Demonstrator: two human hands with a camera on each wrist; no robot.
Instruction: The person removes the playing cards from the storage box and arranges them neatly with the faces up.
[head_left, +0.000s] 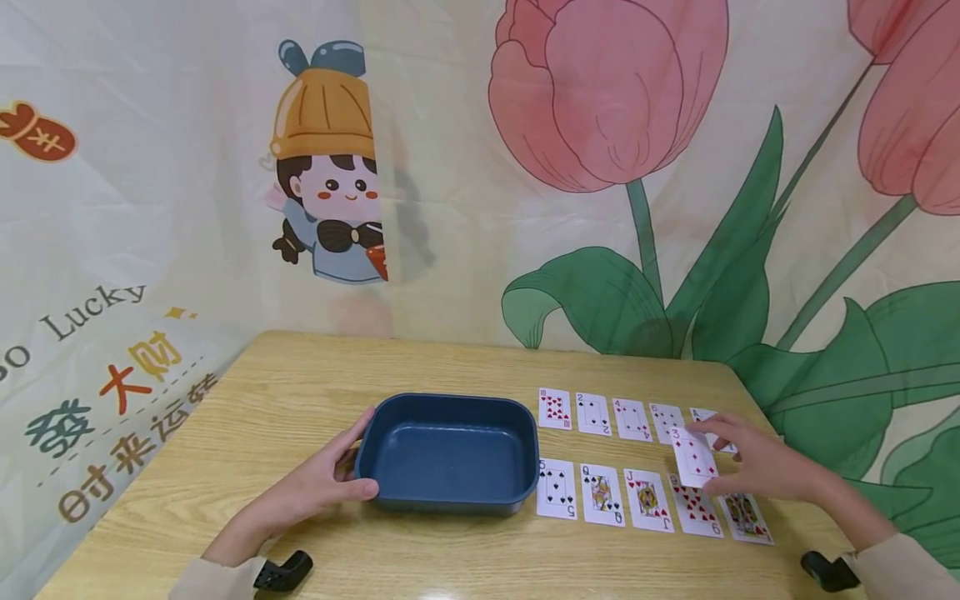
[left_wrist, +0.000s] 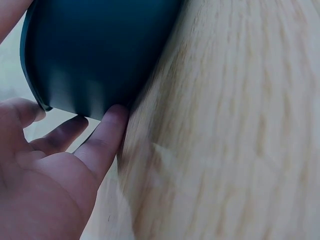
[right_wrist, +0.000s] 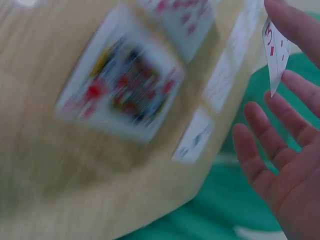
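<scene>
1. While the left hand [head_left: 315, 492] is laid against the near left corner of the dark blue tray [head_left: 450, 408], its fingers are pressed to the tray's outer wall and its thumb is curled over the rim, so the tray is gripped where it rests at the middle of the wooden table [head_left: 247, 417].
2. A three of diamonds [head_left: 693, 457] is pinched between the thumb and fingers of the right hand [head_left: 757, 462] and held lifted just above the two rows of cards, at their right end.
3. Two rows of face-up cards are laid out to the right of the tray; the five of spades [head_left: 557, 488] lies just beside the tray's right wall, and a face card [head_left: 745, 517] lies nearest the table's right edge.
4. Bare wood is left open to the left of the tray and along the near edge.
5. A cloth backdrop [head_left: 600, 167] printed with pink tulips, green leaves and a cartoon figure is hung directly behind the table's far edge.
</scene>
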